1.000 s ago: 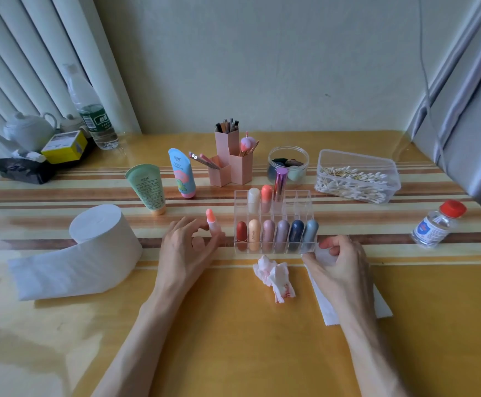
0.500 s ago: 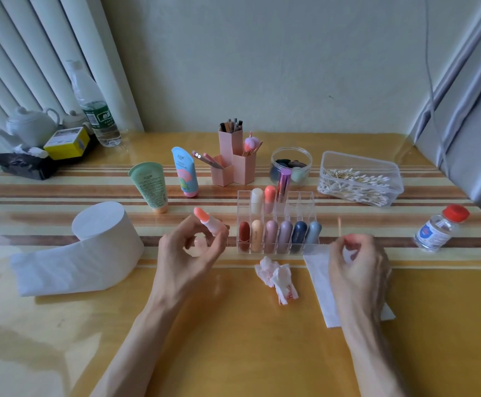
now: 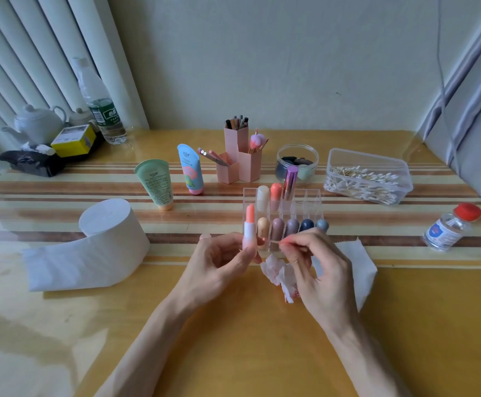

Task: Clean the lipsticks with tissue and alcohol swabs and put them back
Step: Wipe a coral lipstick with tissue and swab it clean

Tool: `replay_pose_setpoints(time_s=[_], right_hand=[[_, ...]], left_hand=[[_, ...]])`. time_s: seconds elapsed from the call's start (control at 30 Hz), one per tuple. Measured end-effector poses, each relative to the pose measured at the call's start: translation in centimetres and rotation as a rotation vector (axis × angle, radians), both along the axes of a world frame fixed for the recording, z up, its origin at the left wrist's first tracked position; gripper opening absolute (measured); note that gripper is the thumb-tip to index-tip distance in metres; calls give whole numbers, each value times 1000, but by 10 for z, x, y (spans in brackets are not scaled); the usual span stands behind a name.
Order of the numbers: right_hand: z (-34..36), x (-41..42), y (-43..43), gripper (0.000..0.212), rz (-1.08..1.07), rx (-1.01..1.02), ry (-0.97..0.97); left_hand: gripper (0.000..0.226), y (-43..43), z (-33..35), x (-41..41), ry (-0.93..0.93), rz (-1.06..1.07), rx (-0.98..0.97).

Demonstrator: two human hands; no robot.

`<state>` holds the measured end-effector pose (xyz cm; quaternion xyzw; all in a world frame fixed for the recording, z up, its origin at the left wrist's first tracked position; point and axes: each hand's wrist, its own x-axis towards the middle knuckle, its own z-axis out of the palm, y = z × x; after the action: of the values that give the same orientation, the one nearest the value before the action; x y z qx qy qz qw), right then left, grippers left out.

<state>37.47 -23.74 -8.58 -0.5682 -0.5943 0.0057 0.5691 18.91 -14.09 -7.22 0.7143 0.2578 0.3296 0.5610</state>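
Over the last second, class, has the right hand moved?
Yes. The right hand, pinching a cotton swab, has moved left: from by the clear organizer's right end to in front of its middle, beside the peach lipstick the left hand holds.

Lipstick (image 3: 249,224) peach-orange; alcohol bottle (image 3: 448,229) cap red; table (image 3: 233,325) brown-striped.

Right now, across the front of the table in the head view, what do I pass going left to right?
Tissue roll → left hand gripping the orange lipstick → right hand pinching a cotton swab → flat tissue → alcohol bottle.
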Motion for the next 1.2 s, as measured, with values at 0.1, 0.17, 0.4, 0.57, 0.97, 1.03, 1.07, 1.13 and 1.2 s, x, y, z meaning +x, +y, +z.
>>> replay_pose_setpoints(time_s=[0.1, 0.17, 0.4, 0.57, 0.97, 1.03, 1.07, 1.13, 1.2], right_hand=[[-1, -1, -2, 6, 44, -33, -51], [-2, 0, -2, 11, 68, -43, -63], [-4, -3, -1, 13, 122, -80, -19], [-6, -5, 1, 9, 130, -147, 38], [-10, -2, 1, 18, 252, -231, 354], [-10, -3, 1, 16, 252, -228, 364], [-9, -3, 1, 15, 256, -228, 372], [-7, -4, 0, 14, 279, -228, 389], [-4, -5, -1, 14, 310, -227, 423]], left_hand=[[20, -3, 0, 2, 64, -45, 16], [20, -4, -1, 1, 93, -48, 42], [33, -1, -5, 1, 79, -67, 36], [28, 3, -11, 1, 83, -82, 46], [39, 0, -11, 4, 31, -62, -37], [35, -1, -12, 4, 20, -58, -73], [32, -1, -11, 4, 21, -60, -77], [30, -1, -10, 2, 14, -68, -85], [28, 0, -8, 2, 5, -81, -92]])
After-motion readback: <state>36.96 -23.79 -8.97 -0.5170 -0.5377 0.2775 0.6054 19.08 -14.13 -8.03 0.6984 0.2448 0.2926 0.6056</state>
